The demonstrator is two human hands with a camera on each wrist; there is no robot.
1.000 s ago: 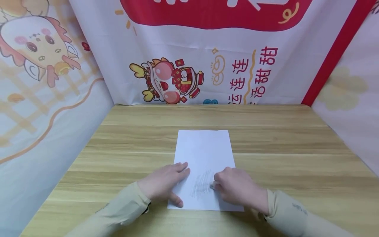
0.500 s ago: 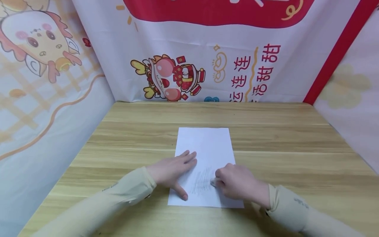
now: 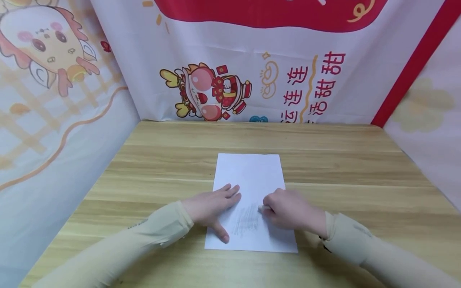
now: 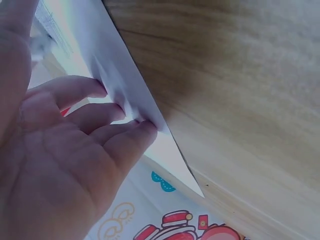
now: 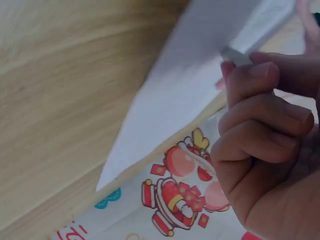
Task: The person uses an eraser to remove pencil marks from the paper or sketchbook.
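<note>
A sheet of white paper (image 3: 248, 172) lies on the wooden table, with a patch of grey pencil scribble (image 3: 247, 221) on its lower half. My left hand (image 3: 212, 208) rests on the paper's left side, fingers spread and thumb near the lower edge. In the left wrist view its fingertips (image 4: 145, 127) meet the paper near the sheet's edge. On the other side of the scribble, my right hand (image 3: 293, 210) pinches a small whitish eraser (image 5: 236, 56) between thumb and forefinger. The eraser's tip meets the paper at the scribble's right border; most of its body is hidden in the fingers.
The wooden table (image 3: 173, 168) stretches out around the sheet. At its back hangs a white and red printed cloth (image 3: 223, 44). Patterned cloths also rise along the left (image 3: 83, 144) and right (image 3: 432, 148) sides.
My left hand has slid up and right on the paper, then stayed there. The right hand has moved up the sheet with the eraser, away from the near edge.
</note>
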